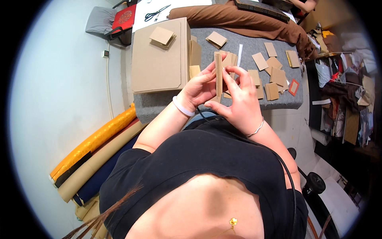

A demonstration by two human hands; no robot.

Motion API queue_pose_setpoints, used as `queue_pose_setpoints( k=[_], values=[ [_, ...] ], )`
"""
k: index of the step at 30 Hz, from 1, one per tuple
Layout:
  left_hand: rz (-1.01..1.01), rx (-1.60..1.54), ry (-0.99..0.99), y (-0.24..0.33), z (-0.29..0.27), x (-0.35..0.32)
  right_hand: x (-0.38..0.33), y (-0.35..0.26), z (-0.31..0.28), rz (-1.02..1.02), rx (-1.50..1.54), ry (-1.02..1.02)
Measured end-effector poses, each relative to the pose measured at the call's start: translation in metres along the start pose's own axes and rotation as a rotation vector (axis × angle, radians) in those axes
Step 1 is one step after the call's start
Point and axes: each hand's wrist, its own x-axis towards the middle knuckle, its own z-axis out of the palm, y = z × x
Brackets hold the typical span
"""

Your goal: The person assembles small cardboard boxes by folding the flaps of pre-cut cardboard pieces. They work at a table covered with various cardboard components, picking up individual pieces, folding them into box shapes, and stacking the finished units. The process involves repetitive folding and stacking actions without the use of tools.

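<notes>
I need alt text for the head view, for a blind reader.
A person's left hand holds brown cardboard upright, right hand against it, at a grey table. Loose cardboard pieces lie right, larger sheets left, rolled brown fabric behind.

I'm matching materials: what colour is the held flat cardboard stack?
Flat cardboard stack: tan, best seen in the head view.

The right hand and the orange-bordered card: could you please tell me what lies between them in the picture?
In the head view, tan cardboard pieces, some overlapping, lie between the right hand and the orange-bordered card.
</notes>
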Motion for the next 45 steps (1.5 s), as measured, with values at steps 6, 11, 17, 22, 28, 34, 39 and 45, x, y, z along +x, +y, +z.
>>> queue_pose_setpoints(
  k=[6, 11, 17, 22, 28, 34, 39, 45],
  values=[
    [-0.203, -0.336, -0.084, -0.005, -0.016, -0.002, 0.005, 0.017, -0.007, -0.106, -0.061, 0.154],
    [-0.293, -0.393, -0.070, -0.012, -0.015, -0.007, 0.013, 0.019, 0.001, -0.054, -0.064, 0.014],
    [-0.338, -0.382, -0.086, -0.010, -0.021, -0.011, 0.014, 0.015, 0.009, -0.001, 0.029, -0.022],
    [-0.329, -0.331, 0.007, -0.007, -0.015, -0.013, 0.012, 0.019, 0.013, -0.010, 0.072, -0.034],
    [-0.338, -0.212, 0.053, -0.002, -0.018, -0.010, 0.002, 0.029, 0.012, 0.022, 0.027, -0.037],
    [-0.461, 0.137, 0.183, -0.010, -0.007, 0.006, -0.013, 0.044, 0.003, 0.096, -0.017, -0.097],
    [-0.542, 0.157, 0.266, -0.026, -0.007, 0.029, -0.024, 0.069, -0.008, 0.134, 0.009, -0.069],
    [-0.580, 0.268, 0.396, -0.050, 0.016, 0.065, -0.037, 0.110, -0.033, 0.168, 0.039, -0.054]
  ],
)
